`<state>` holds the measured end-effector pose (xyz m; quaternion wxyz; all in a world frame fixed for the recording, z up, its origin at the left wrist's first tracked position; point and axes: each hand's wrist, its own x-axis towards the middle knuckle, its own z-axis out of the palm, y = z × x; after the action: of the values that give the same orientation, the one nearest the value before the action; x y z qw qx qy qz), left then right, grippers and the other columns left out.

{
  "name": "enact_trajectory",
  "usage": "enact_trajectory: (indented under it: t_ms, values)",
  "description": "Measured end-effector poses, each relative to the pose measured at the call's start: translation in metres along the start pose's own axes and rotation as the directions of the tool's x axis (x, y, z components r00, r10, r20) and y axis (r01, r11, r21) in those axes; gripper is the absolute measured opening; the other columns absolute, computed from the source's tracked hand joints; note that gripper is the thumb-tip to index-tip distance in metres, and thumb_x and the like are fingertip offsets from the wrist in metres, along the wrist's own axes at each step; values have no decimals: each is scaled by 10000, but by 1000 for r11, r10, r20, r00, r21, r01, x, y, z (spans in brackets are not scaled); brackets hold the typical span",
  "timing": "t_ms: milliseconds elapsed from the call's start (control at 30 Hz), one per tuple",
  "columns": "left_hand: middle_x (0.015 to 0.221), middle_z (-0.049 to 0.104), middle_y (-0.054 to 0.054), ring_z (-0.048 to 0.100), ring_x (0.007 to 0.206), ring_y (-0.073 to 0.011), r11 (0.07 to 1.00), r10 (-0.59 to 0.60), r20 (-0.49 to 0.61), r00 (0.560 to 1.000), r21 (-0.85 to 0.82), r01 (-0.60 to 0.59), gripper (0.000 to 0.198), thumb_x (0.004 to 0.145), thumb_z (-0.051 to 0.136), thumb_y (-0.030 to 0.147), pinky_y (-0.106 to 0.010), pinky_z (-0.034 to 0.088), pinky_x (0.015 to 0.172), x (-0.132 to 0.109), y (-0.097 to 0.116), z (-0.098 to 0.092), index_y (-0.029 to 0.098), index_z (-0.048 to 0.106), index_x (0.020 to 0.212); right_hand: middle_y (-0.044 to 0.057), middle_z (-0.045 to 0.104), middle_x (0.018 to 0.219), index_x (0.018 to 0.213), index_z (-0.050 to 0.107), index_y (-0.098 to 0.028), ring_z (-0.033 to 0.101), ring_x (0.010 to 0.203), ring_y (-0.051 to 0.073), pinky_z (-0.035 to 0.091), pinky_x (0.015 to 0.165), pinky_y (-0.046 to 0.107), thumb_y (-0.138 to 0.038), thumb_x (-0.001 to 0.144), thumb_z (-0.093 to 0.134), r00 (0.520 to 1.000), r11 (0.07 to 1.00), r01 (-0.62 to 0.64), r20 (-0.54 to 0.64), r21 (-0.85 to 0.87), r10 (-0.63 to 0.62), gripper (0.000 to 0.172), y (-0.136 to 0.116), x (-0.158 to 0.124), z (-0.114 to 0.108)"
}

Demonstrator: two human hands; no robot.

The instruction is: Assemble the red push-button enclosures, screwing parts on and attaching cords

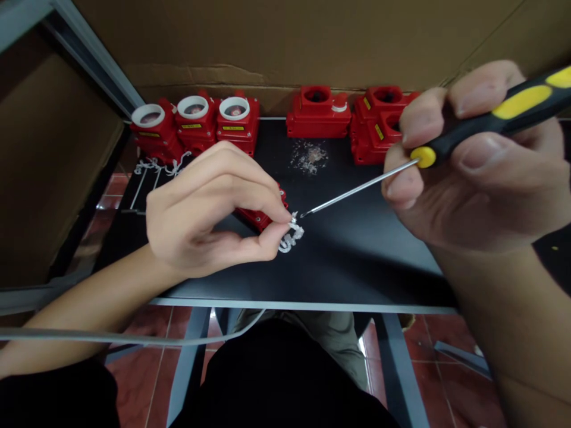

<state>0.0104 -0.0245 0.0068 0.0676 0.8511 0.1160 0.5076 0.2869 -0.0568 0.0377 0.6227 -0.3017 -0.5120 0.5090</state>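
Note:
My right hand [482,154] is wrapped around a black and yellow screwdriver [473,128], whose thin metal shaft slants down to the left. The screwdriver's tip is close to the fingertips of my left hand [218,214]. Thumb and forefinger of that left hand are pinched on a whitish curled strand [292,238] with a small shiny metal bit at its top; whether this bit is a screw I cannot tell. Behind and below the left hand lies a red housing part [259,219], mostly hidden by the fingers.
Along the back of the black tabletop [339,261] stand several red housings [238,122], some with white rings. More red housings [379,128] are at the back right. Pale shavings [310,157] lie mid-table. Whitish strands [158,166] rest at left. A white cable [200,340] crosses in front.

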Motion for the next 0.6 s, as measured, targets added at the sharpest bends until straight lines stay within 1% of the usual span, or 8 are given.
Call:
enact_trajectory:
  t_ms: [133, 267, 333, 400, 433, 500, 533, 600]
  values:
    - [1010, 891, 20, 872, 844, -210, 992, -127, 53, 991, 21, 126, 127, 1087, 895, 262, -443, 758, 817, 1, 7, -3, 323, 788, 1118, -81, 805, 908, 926, 681, -274, 789, 583, 129, 691, 530, 278, -347, 694, 1230, 1000, 999, -23, -4, 28, 23, 600, -3, -4, 3]
    - [969, 872, 19, 871, 843, -230, 995, -102, 57, 993, -7, 102, 164, 1062, 908, 228, -458, 754, 825, 2, 8, -5, 328, 806, 1142, -93, 819, 894, 896, 698, -275, 795, 574, 129, 699, 518, 262, -326, 657, 1238, 999, 998, -43, -13, 48, 44, 592, -2, -6, 5]
    - [955, 863, 23, 865, 849, -222, 994, -105, 59, 993, -11, 105, 141, 1076, 914, 258, -452, 749, 834, 2, 7, -5, 320, 797, 1125, -91, 829, 904, 907, 705, -279, 816, 594, 144, 721, 531, 273, -311, 704, 1217, 1000, 998, -29, 1, 52, 29, 552, 0, -6, 2]
    - [980, 867, 20, 861, 881, -215, 993, -121, 58, 991, 9, 120, 153, 1087, 934, 316, -436, 741, 829, 1, 5, -5, 314, 784, 1117, -60, 851, 937, 929, 735, -274, 855, 649, 168, 763, 578, 300, -264, 784, 1174, 999, 998, -12, 54, 61, 9, 462, 0, -5, -5]
    - [1003, 873, 15, 858, 893, -210, 993, -112, 43, 993, 29, 111, 171, 1080, 950, 315, -419, 732, 807, 2, 4, -5, 306, 783, 1119, -37, 863, 955, 934, 758, -267, 875, 683, 179, 780, 606, 307, -231, 813, 1153, 996, 998, -6, 93, 56, 1, 415, -1, -3, -10]
    - [1052, 884, 2, 853, 907, -194, 995, -73, 20, 997, 74, 71, 194, 1054, 959, 224, -378, 710, 761, 3, 1, -6, 277, 790, 1134, 17, 883, 982, 917, 802, -242, 911, 752, 202, 794, 635, 302, -186, 821, 1145, 984, 1000, -15, 175, 6, 13, 360, -4, 0, -21]
    - [1035, 880, -4, 844, 876, -180, 996, -2, -18, 1000, 85, 4, 197, 1035, 940, 143, -356, 690, 722, 3, -1, -7, 244, 795, 1122, 42, 891, 989, 894, 818, -227, 926, 780, 219, 792, 631, 294, -185, 805, 1156, 978, 999, -19, 207, -39, 27, 352, -7, 2, -27]
    - [1037, 876, 6, 844, 874, -167, 994, 68, 6, 998, 80, -69, 201, 1032, 895, 76, -339, 687, 722, 5, -6, -7, 218, 800, 1136, 74, 906, 1003, 854, 843, -204, 945, 816, 242, 784, 618, 270, -202, 779, 1175, 967, 986, -15, 249, -166, 56, 341, -13, 6, -35]
